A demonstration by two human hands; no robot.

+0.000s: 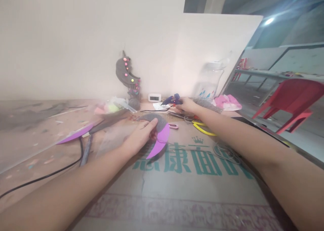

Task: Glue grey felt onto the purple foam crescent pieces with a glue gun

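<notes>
My left hand [143, 134] is closed on a purple crescent [162, 140], pinching it between thumb and fingers just above the printed sheet. Grey yarn [152, 117] covers the crescent's upper part, while the lower tip is bare purple. Farther off, my right hand [187, 106] has its fingers closed around a dark blue glue gun [174, 98]; some of the fingertips are hidden behind it. Scissors with yellow handles [202, 128] lie under my right forearm. Near the crescent is a small pink cutter [173, 126].
A grey crescent with pompoms [122, 70] hangs against the white wall. A small clock [154, 97], a clear jug [210, 81] and pink cloth [227, 102] line the back. At left lie another purple piece [76, 134] and a black cable [48, 173]. A red chair [293, 97] stands at right.
</notes>
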